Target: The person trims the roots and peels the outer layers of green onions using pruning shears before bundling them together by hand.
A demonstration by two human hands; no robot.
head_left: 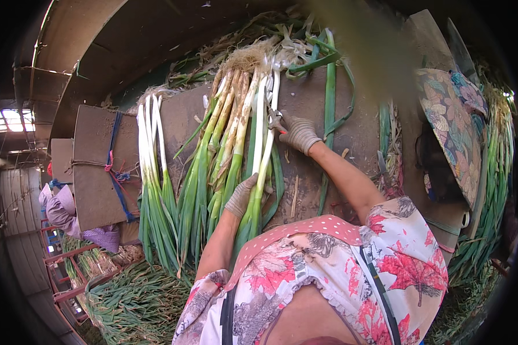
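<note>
The left hand point(240, 195), gloved, is closed around the green part of a stalk point(265, 160), a long white-and-green onion at the right edge of the middle bunch point(227, 123). Holding it low seems to steady the stalk while leaving its pale upper length bare. The right hand point(299, 133), also gloved, has its fingers folded on a small tool point(277, 122) with an orange-red part; it sits right by the white shank, and whether its edge touches I cannot tell.

The stalk lies on the worktop point(305, 184) with roots away from the person and leaves toward the body — a layout that probably keeps the root ends at one side and the leaves under the near hand. The middle bunch lies the same way (several of its shanks are brown-skinned), close enough to be in easy reach. Farther left, apart from it, the white bunch point(149, 135) shows clean shanks lined up side by side, perhaps set there to keep it separate. Loose leaves point(330, 86) lie beyond the right hand — pushed out of the way, it would seem.
</note>
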